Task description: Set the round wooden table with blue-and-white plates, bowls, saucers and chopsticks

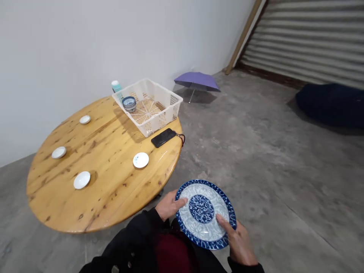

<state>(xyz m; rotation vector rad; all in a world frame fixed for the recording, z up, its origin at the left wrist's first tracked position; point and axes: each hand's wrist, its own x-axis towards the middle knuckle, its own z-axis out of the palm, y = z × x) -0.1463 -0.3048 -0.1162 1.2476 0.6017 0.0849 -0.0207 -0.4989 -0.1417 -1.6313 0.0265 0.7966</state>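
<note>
A blue-and-white patterned plate (pixel 206 214) is held in front of my body, beyond the table's near right edge and above the floor. My left hand (pixel 170 204) grips its left rim, with the thumb on top. On the right rim my right hand (pixel 237 237) is closed, its thumb lying across the upper face. The fingers beneath the plate are hidden, and so is whether more plates lie under it. Nearest on the round wooden table (pixel 113 197) is a small white dish (pixel 140 160).
A white plastic basket (pixel 162 123) holds stacked bowls (pixel 129 103). Beside it lie a phone (pixel 163 137) and a teal bottle (pixel 116 86). More small dishes (pixel 82 179) sit toward the left. On the floor are a purple umbrella (pixel 197 80) and a dark bundle (pixel 331 106).
</note>
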